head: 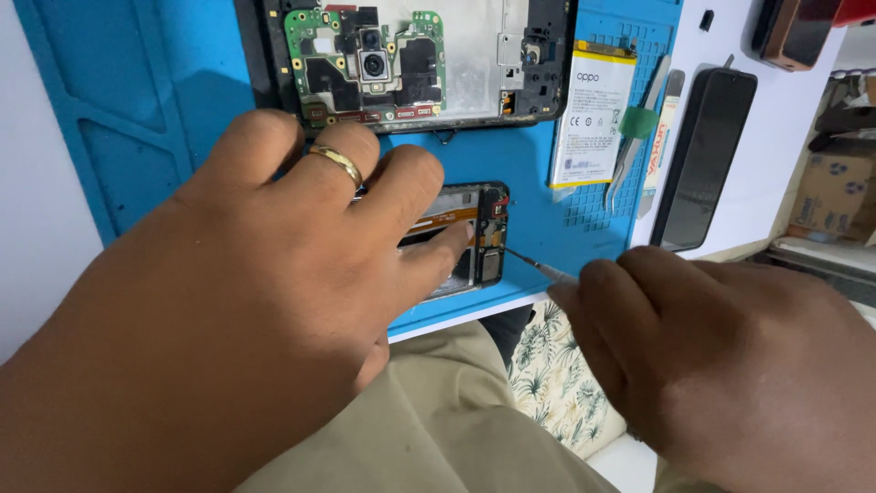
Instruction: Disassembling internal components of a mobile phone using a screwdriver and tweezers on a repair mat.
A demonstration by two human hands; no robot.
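Left hand (274,274) spread flat on the opened phone (474,233), right hand (721,356) pinching a thin tool (538,266) aimed leftward at its near end.

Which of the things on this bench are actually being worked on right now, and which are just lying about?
In use: left hand pressing the small opened phone; right hand holding a thin metal tool.

Lying about: larger opened phone, white battery, tweezers, black phone.

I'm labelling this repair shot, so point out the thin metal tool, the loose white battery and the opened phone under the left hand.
Thin metal tool (532,264), head view, on its bare shaft.
White battery (591,119), head view, mid label face.
Opened phone (485,233), head view, its exposed right end.
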